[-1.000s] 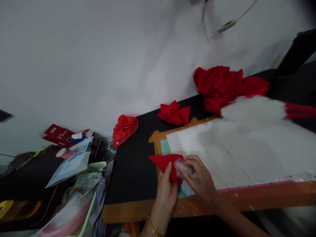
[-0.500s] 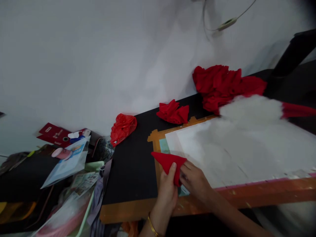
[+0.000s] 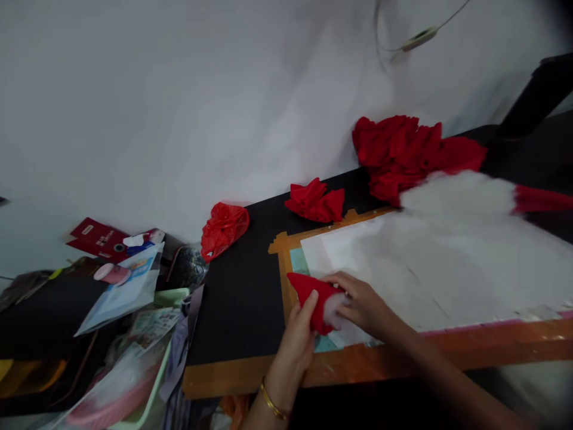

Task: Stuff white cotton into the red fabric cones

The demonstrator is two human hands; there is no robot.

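My left hand [image 3: 301, 331] grips a small red cone-shaped cloth piece [image 3: 308, 291], its tip pointing up and left, with the thumb lying along its side. At the open end, white stuffing [image 3: 335, 307] bulges out. My right hand [image 3: 360, 301] is closed on this stuffing, its fingers curled against the cloth's mouth. Beyond the hands, a large tuft of white stuffing [image 3: 461, 194] lies on the white sheet [image 3: 447, 263]. Behind it is a heap of red cloth pieces [image 3: 403, 149], and a smaller red bunch [image 3: 316, 200] lies to its left.
A red plastic bag [image 3: 224, 227] sits on the black table [image 3: 233, 298] by the wall. Orange-brown tape [image 3: 233, 376] edges the table. On the left are a green bin [image 3: 156, 382], a pink spool [image 3: 111, 273] and a red box [image 3: 98, 239].
White stuffing now shows at the cloth's open end, where none was visible before. My right hand has drawn back from inside the cloth, up and to the right.
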